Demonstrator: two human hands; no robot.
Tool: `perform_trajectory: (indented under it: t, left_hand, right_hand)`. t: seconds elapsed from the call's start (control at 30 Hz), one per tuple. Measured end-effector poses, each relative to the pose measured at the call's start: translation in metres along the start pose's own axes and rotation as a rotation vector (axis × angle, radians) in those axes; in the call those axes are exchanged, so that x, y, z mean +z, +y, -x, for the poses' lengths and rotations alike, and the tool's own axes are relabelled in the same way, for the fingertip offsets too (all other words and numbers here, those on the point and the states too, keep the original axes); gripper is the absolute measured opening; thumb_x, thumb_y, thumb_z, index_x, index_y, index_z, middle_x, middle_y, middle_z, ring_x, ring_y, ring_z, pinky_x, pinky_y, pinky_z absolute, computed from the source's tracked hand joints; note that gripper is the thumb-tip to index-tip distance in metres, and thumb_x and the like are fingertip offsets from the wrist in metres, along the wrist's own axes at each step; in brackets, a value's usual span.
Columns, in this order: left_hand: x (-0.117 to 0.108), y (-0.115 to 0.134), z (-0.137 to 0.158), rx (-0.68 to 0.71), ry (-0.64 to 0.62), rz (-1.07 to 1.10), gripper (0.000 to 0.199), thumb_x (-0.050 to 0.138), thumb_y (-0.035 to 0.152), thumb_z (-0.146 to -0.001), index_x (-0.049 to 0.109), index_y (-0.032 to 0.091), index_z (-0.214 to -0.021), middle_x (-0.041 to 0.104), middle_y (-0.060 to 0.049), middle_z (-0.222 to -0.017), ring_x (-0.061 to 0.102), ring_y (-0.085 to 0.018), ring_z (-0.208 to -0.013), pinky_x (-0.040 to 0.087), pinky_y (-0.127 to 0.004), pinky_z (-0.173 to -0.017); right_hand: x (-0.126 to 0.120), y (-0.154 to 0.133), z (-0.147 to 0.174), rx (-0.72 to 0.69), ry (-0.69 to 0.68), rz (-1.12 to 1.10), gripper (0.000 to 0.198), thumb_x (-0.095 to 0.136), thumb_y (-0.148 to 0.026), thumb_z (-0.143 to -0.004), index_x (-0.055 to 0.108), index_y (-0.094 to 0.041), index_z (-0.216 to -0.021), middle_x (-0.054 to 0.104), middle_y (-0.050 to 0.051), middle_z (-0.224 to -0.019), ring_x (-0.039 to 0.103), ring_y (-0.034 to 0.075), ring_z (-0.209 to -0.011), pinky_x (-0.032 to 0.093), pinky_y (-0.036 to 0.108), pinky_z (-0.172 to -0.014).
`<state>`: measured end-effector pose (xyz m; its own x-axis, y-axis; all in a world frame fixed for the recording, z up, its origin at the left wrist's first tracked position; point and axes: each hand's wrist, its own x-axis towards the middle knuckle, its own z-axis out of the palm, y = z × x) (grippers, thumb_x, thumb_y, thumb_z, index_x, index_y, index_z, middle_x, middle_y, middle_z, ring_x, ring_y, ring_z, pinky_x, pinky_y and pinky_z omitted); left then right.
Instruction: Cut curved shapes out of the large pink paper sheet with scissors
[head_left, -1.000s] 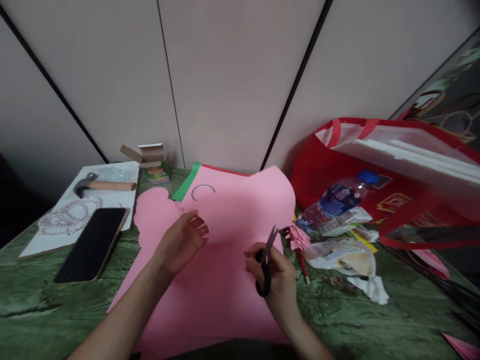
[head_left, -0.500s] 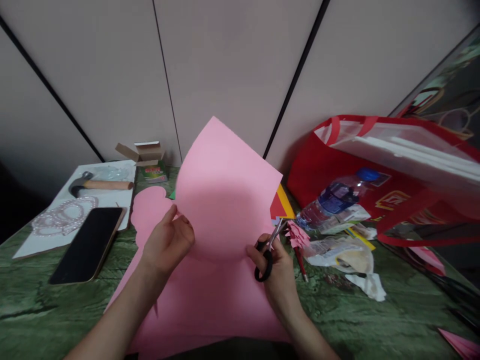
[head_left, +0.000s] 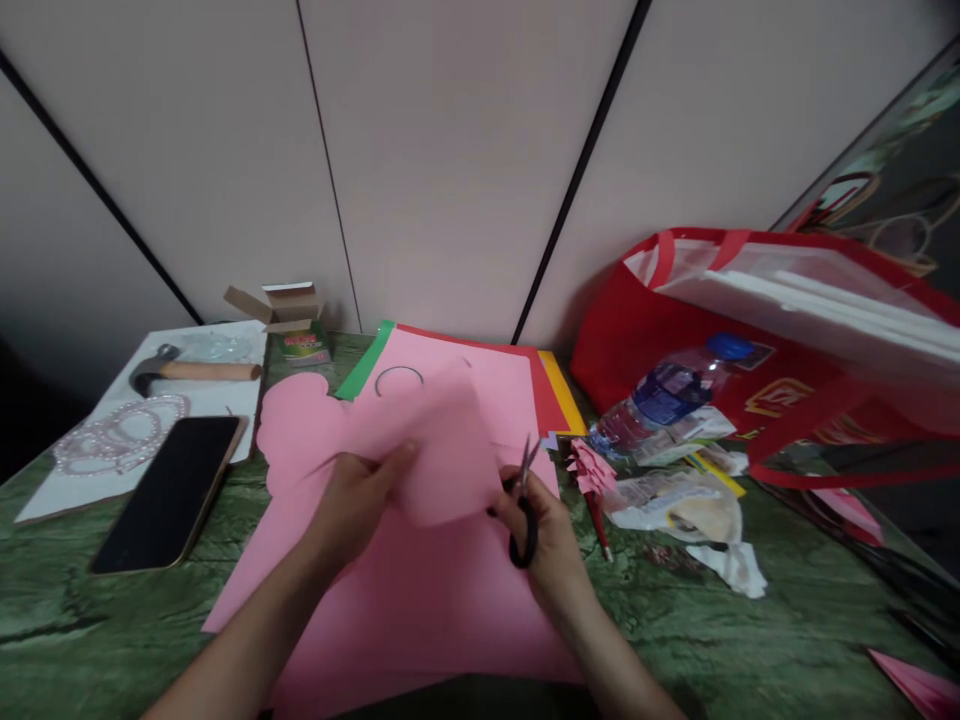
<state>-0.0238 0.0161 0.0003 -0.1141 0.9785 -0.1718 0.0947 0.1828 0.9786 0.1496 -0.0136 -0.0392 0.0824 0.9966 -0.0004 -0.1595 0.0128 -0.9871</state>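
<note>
- Scissors point(head_left: 529, 515) with black handles sit in the right hand point(head_left: 553, 540), its fingers curled around the loops, the blades slightly parted and pointing away from the person.
- Left hand point(head_left: 352, 505), thumb on top and fingers bent beneath, pinches the near left part of a loose pink sheet point(head_left: 454, 460), which is curved and raised over the middle of the work surface.
- Right thumb meets the sheet's right edge; whether it grips the paper cannot be told.
- Beneath both hands, larger pink paper point(head_left: 435, 620) covers the middle of a green, marble-patterned table point(head_left: 675, 640); a wavy-edged pink shape point(head_left: 292, 425) lies at its left.
- Beyond the hands, a thin dark ring point(head_left: 399, 368), partly covered by the raised sheet, rests on pink paper, with green point(head_left: 364, 362), red point(head_left: 545, 400) and yellow point(head_left: 565, 395) edges showing around it.
- At left, a phone point(head_left: 169, 492) lies partly on a white board point(head_left: 46, 492) bearing a hammer point(head_left: 214, 371) and beads point(head_left: 120, 432), near an opened carton point(head_left: 301, 343).
- At right, a pink paper flower point(head_left: 591, 466) lies near a tilted bottle point(head_left: 660, 393), which leans before a red bag point(head_left: 622, 330).
</note>
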Motion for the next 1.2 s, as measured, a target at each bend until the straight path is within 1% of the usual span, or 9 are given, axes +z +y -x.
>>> perform_trajectory:
  t: [0.07, 0.13, 0.23, 0.33, 0.5, 0.6, 0.7, 0.87, 1.2]
  left_hand:
    - [-0.004, 0.006, -0.001, 0.067, 0.122, 0.055, 0.034, 0.061, 0.047, -0.066, 0.06, 0.016, -0.054, 0.057, -0.001, -0.052, 0.053, -0.017, -0.054, 0.041, -0.026, -0.051]
    - [-0.007, 0.01, 0.0, 0.077, 0.196, 0.012, 0.041, 0.059, 0.05, -0.067, 0.049, 0.019, -0.042, 0.046, 0.003, -0.038, 0.045, -0.014, -0.043, 0.036, -0.024, -0.044]
    - [-0.005, 0.01, 0.004, -0.036, 0.201, -0.174, 0.054, 0.056, 0.053, -0.068, 0.03, 0.022, -0.032, 0.025, 0.006, -0.03, 0.026, -0.008, -0.031, 0.022, -0.024, -0.034]
    - [0.001, 0.008, 0.008, -0.044, 0.141, -0.284, 0.054, 0.053, 0.053, -0.069, 0.026, 0.022, -0.034, 0.022, 0.007, -0.035, 0.023, -0.007, -0.034, 0.018, -0.024, -0.035]
    - [0.008, 0.007, 0.007, -0.032, -0.049, -0.405, 0.053, 0.061, 0.049, -0.061, 0.02, 0.023, -0.039, 0.017, 0.008, -0.042, 0.017, -0.007, -0.039, 0.013, -0.025, -0.038]
    - [0.009, 0.005, 0.006, -0.044, -0.114, -0.474, 0.054, 0.062, 0.049, -0.059, 0.02, 0.023, -0.038, 0.016, 0.008, -0.042, 0.016, -0.007, -0.04, 0.012, -0.025, -0.039]
    - [0.011, 0.003, 0.007, -0.017, -0.141, -0.456, 0.051, 0.061, 0.049, -0.061, 0.024, 0.022, -0.037, 0.018, 0.008, -0.041, 0.017, -0.007, -0.04, 0.013, -0.025, -0.039]
    - [0.015, 0.0, 0.008, 0.001, -0.167, -0.366, 0.042, 0.061, 0.045, -0.062, 0.039, 0.019, -0.038, 0.029, 0.007, -0.041, 0.023, -0.007, -0.041, 0.017, -0.024, -0.04]
    - [0.019, 0.004, 0.013, -0.033, -0.139, -0.397, 0.049, 0.063, 0.046, -0.059, 0.03, 0.021, -0.031, 0.02, 0.008, -0.037, 0.018, -0.006, -0.038, 0.016, -0.024, -0.037]
  right_hand:
    - [0.004, -0.004, 0.004, 0.048, -0.223, -0.04, 0.024, 0.068, -0.035, -0.065, 0.055, -0.018, -0.078, 0.057, 0.0, -0.069, 0.052, 0.015, -0.067, 0.04, 0.026, -0.061]
    - [0.009, -0.007, 0.009, 0.099, -0.357, -0.014, 0.025, 0.07, -0.033, -0.063, 0.056, -0.018, -0.077, 0.058, 0.001, -0.071, 0.051, 0.015, -0.065, 0.038, 0.025, -0.058]
    - [0.012, -0.009, 0.013, 0.101, -0.417, 0.047, 0.026, 0.072, -0.033, -0.061, 0.056, -0.018, -0.076, 0.057, 0.0, -0.073, 0.049, 0.015, -0.067, 0.037, 0.025, -0.06]
    - [0.011, -0.011, 0.013, 0.082, -0.407, 0.066, 0.027, 0.071, -0.035, -0.062, 0.056, -0.019, -0.077, 0.056, 0.001, -0.074, 0.049, 0.016, -0.068, 0.038, 0.027, -0.062]
    - [0.01, -0.012, 0.011, 0.071, -0.355, 0.045, 0.028, 0.07, -0.04, -0.063, 0.056, -0.02, -0.075, 0.056, 0.0, -0.072, 0.048, 0.015, -0.064, 0.038, 0.027, -0.059]
    - [0.011, -0.011, 0.011, 0.05, -0.338, 0.021, 0.028, 0.069, -0.04, -0.065, 0.056, -0.019, -0.077, 0.055, 0.001, -0.072, 0.048, 0.015, -0.064, 0.038, 0.026, -0.058]
    - [0.011, -0.01, 0.011, 0.037, -0.313, 0.002, 0.027, 0.068, -0.04, -0.066, 0.056, -0.019, -0.078, 0.054, 0.001, -0.072, 0.048, 0.015, -0.065, 0.039, 0.026, -0.057]
    - [0.012, -0.011, 0.01, 0.038, -0.259, -0.012, 0.029, 0.068, -0.043, -0.065, 0.055, -0.019, -0.074, 0.051, -0.001, -0.068, 0.044, 0.014, -0.061, 0.037, 0.024, -0.053]
    - [0.011, -0.006, 0.012, 0.002, -0.195, 0.033, 0.027, 0.066, -0.043, -0.067, 0.054, -0.02, -0.075, 0.046, -0.002, -0.063, 0.041, 0.013, -0.058, 0.035, 0.025, -0.052]
